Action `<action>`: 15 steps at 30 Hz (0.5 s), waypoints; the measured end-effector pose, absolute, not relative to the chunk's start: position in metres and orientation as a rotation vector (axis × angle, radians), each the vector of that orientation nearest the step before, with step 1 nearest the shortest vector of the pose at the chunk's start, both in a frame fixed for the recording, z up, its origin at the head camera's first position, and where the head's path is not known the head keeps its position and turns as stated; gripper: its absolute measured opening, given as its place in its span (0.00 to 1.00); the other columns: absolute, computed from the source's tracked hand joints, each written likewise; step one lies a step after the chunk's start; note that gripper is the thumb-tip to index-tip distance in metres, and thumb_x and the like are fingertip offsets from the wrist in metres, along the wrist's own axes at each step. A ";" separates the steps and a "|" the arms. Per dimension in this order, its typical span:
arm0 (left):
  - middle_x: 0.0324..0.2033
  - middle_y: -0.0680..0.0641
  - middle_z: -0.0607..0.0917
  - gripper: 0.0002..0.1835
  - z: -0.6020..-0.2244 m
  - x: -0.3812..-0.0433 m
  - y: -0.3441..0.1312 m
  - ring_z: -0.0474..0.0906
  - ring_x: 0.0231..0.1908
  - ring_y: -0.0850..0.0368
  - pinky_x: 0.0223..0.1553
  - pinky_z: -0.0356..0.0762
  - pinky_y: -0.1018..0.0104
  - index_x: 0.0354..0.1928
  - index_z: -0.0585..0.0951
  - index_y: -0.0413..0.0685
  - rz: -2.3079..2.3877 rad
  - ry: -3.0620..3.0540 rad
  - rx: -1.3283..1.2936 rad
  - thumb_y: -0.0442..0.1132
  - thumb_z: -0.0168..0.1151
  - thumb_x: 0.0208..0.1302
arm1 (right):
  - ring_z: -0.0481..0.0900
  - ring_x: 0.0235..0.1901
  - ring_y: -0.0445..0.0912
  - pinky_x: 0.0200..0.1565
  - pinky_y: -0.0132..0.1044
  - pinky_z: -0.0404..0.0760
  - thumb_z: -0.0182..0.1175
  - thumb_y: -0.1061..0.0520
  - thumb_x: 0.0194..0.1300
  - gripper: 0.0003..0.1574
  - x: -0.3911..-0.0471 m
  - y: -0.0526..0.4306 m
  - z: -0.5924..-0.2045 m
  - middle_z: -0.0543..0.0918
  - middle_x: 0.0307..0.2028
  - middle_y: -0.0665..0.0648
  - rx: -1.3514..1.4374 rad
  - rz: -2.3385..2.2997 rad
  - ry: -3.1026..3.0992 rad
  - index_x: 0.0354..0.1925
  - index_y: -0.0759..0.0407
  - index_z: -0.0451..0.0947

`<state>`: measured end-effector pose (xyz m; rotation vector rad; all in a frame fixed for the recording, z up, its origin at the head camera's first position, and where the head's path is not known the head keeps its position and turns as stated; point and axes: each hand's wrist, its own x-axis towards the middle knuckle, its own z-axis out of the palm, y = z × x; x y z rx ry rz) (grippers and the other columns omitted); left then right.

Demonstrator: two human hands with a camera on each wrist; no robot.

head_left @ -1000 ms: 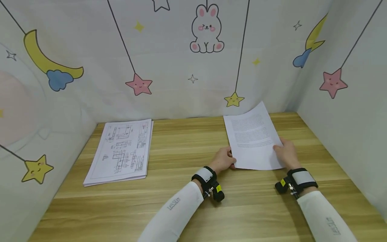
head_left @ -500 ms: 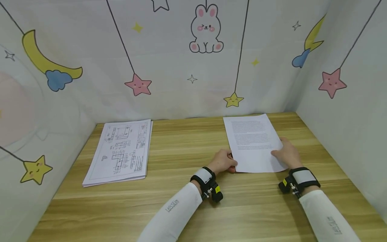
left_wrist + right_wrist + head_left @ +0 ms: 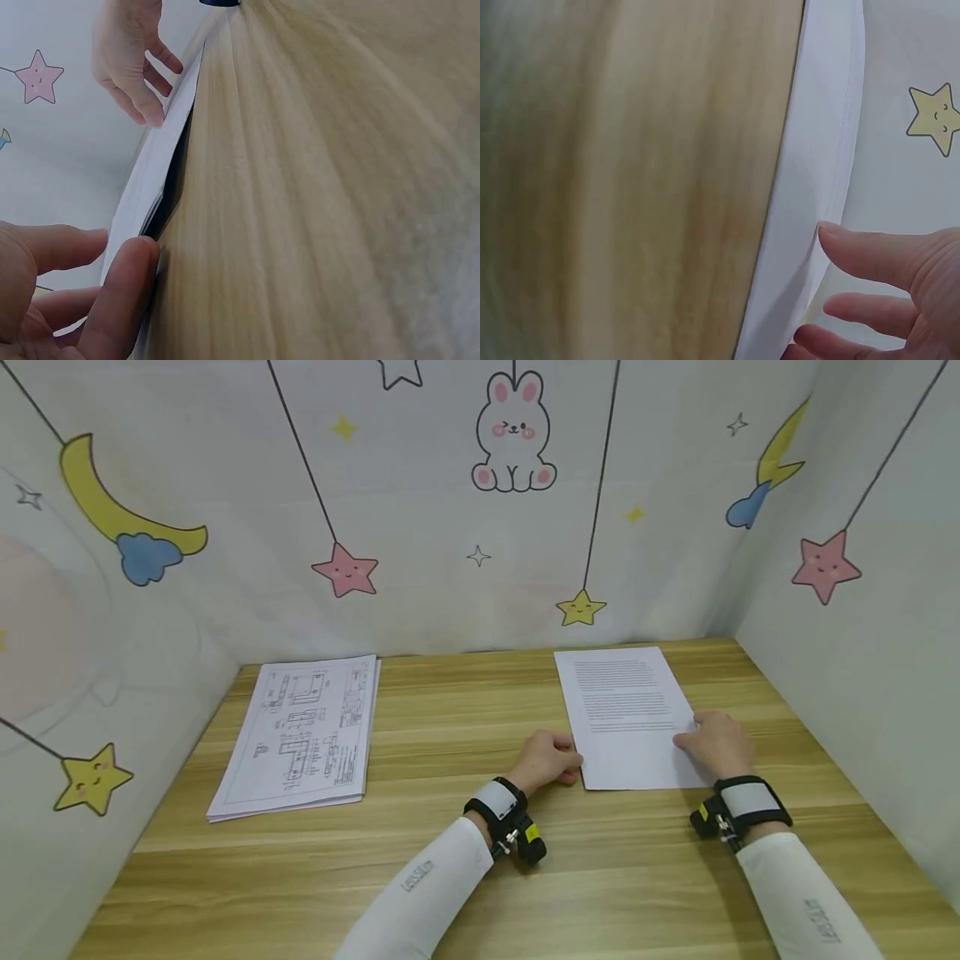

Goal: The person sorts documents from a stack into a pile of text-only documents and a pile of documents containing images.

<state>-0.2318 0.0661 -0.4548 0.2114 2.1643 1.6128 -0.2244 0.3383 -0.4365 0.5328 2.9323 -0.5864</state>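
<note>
A printed sheet of paper (image 3: 630, 752) lies flat at the right rear of the wooden table, text side up. Its near edge lifts slightly off the wood in the left wrist view, where several layers seem to show at the corner (image 3: 154, 204). My left hand (image 3: 546, 760) is beside the near left corner, fingers loosely bent, thumb and forefinger apart. My right hand (image 3: 718, 745) rests along the right edge; its thumb (image 3: 840, 238) touches the paper's top while the other fingers lie loosely at the side.
At the table's left rear lies a stack of papers (image 3: 300, 735) with a technical drawing on top. White cloth walls (image 3: 435, 602) with printed stars and a rabbit enclose the back and both sides of the wooden table (image 3: 465, 710).
The paper's raised far end has come down flat. My left hand has loosened from the near left corner and drawn slightly left; the right hand has shifted only slightly.
</note>
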 end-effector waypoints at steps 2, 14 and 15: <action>0.18 0.53 0.79 0.08 -0.452 -0.231 0.062 0.80 0.19 0.66 0.28 0.84 0.72 0.26 0.80 0.40 1.598 2.171 0.221 0.32 0.61 0.65 | 0.72 0.59 0.72 0.47 0.58 0.77 0.59 0.47 0.64 0.40 -0.224 0.337 -0.433 0.69 0.64 0.79 0.509 -0.569 2.920 0.65 0.73 0.68; 0.51 0.36 0.85 0.21 -0.422 -0.231 0.021 0.82 0.25 0.61 0.40 0.87 0.60 0.62 0.78 0.39 1.671 2.198 0.231 0.41 0.57 0.72 | 0.69 0.63 0.71 0.56 0.63 0.74 0.49 0.41 0.73 0.38 -0.225 0.301 -0.405 0.70 0.65 0.78 0.226 -0.747 2.915 0.68 0.68 0.67; 0.50 0.36 0.85 0.21 -0.418 -0.231 0.017 0.82 0.25 0.61 0.40 0.87 0.59 0.62 0.78 0.40 1.665 2.210 0.235 0.41 0.57 0.72 | 0.71 0.62 0.71 0.55 0.62 0.75 0.49 0.42 0.73 0.37 -0.225 0.297 -0.404 0.71 0.64 0.77 0.222 -0.765 2.924 0.68 0.67 0.67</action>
